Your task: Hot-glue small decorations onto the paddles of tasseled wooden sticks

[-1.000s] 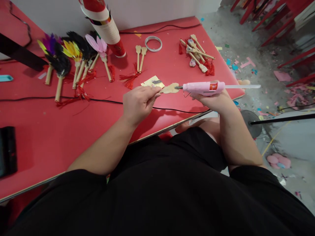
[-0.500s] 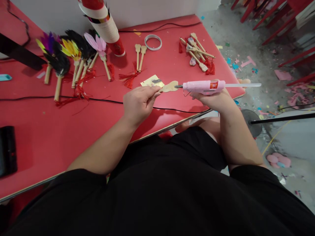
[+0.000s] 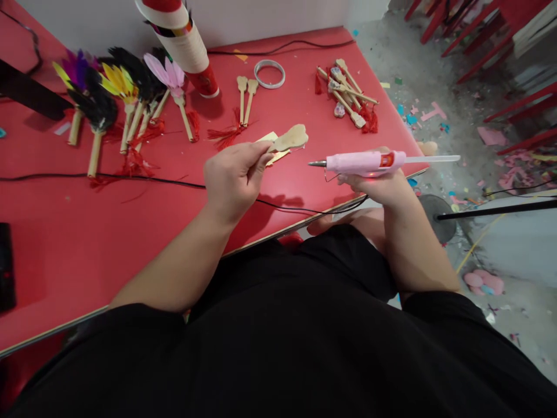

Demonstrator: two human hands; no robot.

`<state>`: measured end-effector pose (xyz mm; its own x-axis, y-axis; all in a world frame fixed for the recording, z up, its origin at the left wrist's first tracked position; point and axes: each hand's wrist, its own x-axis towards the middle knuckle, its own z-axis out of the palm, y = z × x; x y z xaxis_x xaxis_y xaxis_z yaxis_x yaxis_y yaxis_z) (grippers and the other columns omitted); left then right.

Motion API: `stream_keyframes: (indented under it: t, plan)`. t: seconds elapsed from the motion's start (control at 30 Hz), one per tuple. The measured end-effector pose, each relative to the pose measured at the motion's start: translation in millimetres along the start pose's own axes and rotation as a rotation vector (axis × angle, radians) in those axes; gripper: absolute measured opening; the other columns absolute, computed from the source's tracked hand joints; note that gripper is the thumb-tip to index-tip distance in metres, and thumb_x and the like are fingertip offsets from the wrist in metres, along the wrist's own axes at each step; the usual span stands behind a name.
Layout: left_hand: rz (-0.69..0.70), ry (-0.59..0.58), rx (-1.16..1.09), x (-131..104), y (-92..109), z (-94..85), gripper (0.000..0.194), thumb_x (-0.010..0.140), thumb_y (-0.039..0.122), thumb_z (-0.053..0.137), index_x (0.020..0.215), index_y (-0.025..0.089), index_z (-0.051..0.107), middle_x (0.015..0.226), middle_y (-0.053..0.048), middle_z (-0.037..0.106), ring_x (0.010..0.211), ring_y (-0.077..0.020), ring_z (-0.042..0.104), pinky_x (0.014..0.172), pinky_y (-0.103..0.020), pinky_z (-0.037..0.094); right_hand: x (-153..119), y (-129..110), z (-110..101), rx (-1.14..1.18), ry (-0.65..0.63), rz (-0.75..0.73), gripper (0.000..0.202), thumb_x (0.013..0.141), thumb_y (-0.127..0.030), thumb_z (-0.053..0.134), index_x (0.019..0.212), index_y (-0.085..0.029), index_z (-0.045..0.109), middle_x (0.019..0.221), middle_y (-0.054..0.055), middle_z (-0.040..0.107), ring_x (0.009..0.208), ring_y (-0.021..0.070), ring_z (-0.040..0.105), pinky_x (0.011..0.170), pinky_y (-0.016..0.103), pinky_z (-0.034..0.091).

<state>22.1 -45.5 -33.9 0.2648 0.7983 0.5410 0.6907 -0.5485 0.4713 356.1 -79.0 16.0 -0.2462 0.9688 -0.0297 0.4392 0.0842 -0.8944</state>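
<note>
Between the thumb and fingers of my left hand (image 3: 235, 177) is a flat, pale wooden cutout (image 3: 292, 138) with a wavy outline. It is held above the red table, its wide end toward the right. My right hand (image 3: 378, 183) is wrapped around a pink glue gun (image 3: 361, 162), with a clear glue stick (image 3: 435, 158) poking out of its back. The gun's metal nozzle points left and stands apart from the cutout. Partly behind the cutout, a yellow paper square (image 3: 278, 155) lies on the table.
Feather-topped sticks with red tassels (image 3: 93, 154) lie at the left, beside stacked paper cups (image 3: 191, 55). Two tasselled wooden pieces (image 3: 248, 104), a tape roll (image 3: 270, 74) and a pile of tasselled sticks (image 3: 348, 93) lie farther back. A black cord (image 3: 174, 182) crosses the red table (image 3: 143, 238).
The cutout has moved up and left in my left hand, away from the nozzle. The glue gun has tipped and dropped slightly, so a gap now shows between them.
</note>
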Motion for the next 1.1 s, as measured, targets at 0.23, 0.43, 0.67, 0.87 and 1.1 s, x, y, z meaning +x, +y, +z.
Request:
stream_keyframes:
  t: [0.23, 0.43, 0.67, 0.87, 1.1]
  plan:
    - [0.025, -0.050, 0.071, -4.0, 5.1, 2.3, 0.053, 0.128, 0.062, 0.048, 0.144, 0.033, 0.089, 0.115, -0.010, 0.091, 0.111, -0.0303, 0.084, 0.093, -0.043, 0.060, 1.2, 8.5, 3.4, 0.025, 0.133, 0.115, 0.038, 0.093, -0.062, 0.091, 0.101, -0.024, 0.088, 0.079, 0.003, 0.079, 0.067, 0.0228, 0.071, 0.066, 0.040, 0.065]
    - [0.059, -0.073, 0.102, -4.6, 15.2, 0.8, 0.049, 0.127, 0.061, 0.051, 0.140, 0.036, 0.091, 0.112, -0.009, 0.093, 0.108, -0.0317, 0.085, 0.083, -0.045, 0.058, 1.6, 13.3, 0.1, -0.043, 0.148, 0.166, 0.037, 0.096, -0.063, 0.089, 0.097, -0.026, 0.085, 0.069, 0.000, 0.068, 0.067, 0.0234, 0.068, 0.065, 0.040, 0.060]
    - [0.051, -0.083, 0.110, -4.9, 13.3, 1.0, 0.049, 0.126, 0.062, 0.052, 0.141, 0.038, 0.092, 0.114, -0.009, 0.094, 0.109, -0.0324, 0.086, 0.083, -0.045, 0.059, 3.7, 12.2, -0.7, -0.094, 0.131, 0.175, 0.039, 0.098, -0.065, 0.089, 0.104, -0.026, 0.091, 0.080, 0.005, 0.079, 0.074, 0.0283, 0.075, 0.071, 0.045, 0.066]
    - [0.069, -0.074, 0.100, -4.6, 8.6, 2.7, 0.050, 0.126, 0.063, 0.054, 0.140, 0.037, 0.093, 0.117, -0.009, 0.095, 0.112, -0.0320, 0.087, 0.083, -0.044, 0.060, 4.9, 9.7, 0.8, -0.083, 0.122, 0.189, 0.035, 0.097, -0.061, 0.088, 0.101, -0.026, 0.088, 0.076, 0.004, 0.075, 0.070, 0.0259, 0.072, 0.065, 0.042, 0.065]
    - [0.075, -0.074, 0.103, -4.8, 7.9, 4.5, 0.050, 0.126, 0.063, 0.053, 0.134, 0.036, 0.095, 0.118, -0.008, 0.097, 0.110, -0.0324, 0.088, 0.086, -0.046, 0.063, 7.5, 11.1, -3.4, -0.092, 0.062, 0.211, 0.034, 0.097, -0.060, 0.089, 0.096, -0.027, 0.085, 0.071, 0.002, 0.072, 0.066, 0.0248, 0.069, 0.067, 0.043, 0.066]
